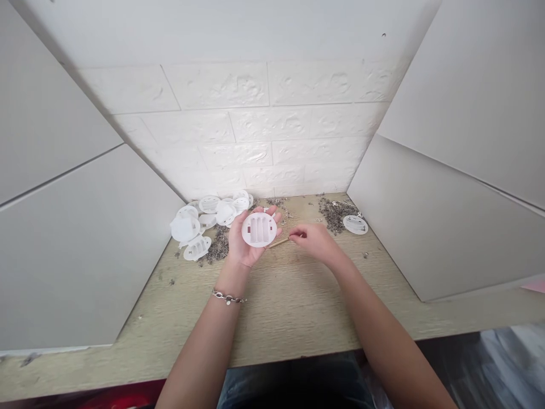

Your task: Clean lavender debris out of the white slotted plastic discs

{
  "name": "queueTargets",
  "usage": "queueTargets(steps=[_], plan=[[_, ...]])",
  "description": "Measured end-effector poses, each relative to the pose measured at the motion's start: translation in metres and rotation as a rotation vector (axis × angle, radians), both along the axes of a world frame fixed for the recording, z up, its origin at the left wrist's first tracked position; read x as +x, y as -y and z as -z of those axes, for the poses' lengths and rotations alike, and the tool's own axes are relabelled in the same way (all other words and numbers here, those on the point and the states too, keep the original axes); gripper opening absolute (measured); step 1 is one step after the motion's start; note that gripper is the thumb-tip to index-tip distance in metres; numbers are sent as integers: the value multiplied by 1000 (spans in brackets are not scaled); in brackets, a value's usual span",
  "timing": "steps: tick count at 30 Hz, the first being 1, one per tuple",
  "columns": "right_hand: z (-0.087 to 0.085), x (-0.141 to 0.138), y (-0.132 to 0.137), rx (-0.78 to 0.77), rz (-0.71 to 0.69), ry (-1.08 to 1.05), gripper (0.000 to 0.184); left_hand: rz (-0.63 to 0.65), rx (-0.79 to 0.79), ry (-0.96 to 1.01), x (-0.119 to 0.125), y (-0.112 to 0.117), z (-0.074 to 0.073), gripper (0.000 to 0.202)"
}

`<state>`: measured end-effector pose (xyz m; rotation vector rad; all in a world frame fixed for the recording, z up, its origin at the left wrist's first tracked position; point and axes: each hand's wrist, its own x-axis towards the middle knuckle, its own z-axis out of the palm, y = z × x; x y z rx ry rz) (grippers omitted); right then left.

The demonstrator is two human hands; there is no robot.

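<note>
The left hand lies palm up and half open, its fingers curving behind a round white plastic disc and cradling it. The disc has three long troughs side by side and small dark rectangular slots. The right hand sits just right of the disc, with thumb and forefinger pinched on a thin wooden stick. The stick's far end is just beside the disc's lower rim; whether they touch is hard to tell. A chain bracelet circles the left wrist below the disc.

Beyond and left of the disc, a heap of similar white discs overlaps on a wood-grain tabletop, among scattered dried lavender buds. Another pile of buds and a lone disc lie farther right, below a white brick-textured wall panel.
</note>
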<state>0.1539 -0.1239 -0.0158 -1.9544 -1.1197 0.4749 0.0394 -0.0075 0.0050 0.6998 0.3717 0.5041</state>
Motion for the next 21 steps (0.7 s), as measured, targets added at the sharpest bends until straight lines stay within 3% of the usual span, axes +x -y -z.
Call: queueTargets(steps=[2, 4, 7, 9, 12, 14, 18, 21], plan=[[-4, -2, -2, 189, 81, -317, 21, -94, 31, 15, 4, 0, 2, 22], [-6, -11, -6, 314, 58, -696, 29, -248, 89, 2, 10, 0, 7, 22], [-3, -29, -12, 326, -60, -1128, 32, -431, 215, -90, 17, 4, 17, 21], [1, -38, -16, 360, -36, -1298, 28, -470, 406, -184, 20, 10, 22, 20], [3, -41, -20, 465, 75, -1425, 13, -452, 803, -311, 22, 21, 29, 20], [3, -35, -20, 523, 165, -1449, 5, -391, 976, -342, 24, 26, 33, 20], [0, -20, -18, 606, 316, -1405, 3, -264, 1052, -344, 27, 25, 40, 28], [-1, -14, -16, 681, 332, -1253, 8, -222, 1029, -393, 28, 20, 42, 42]])
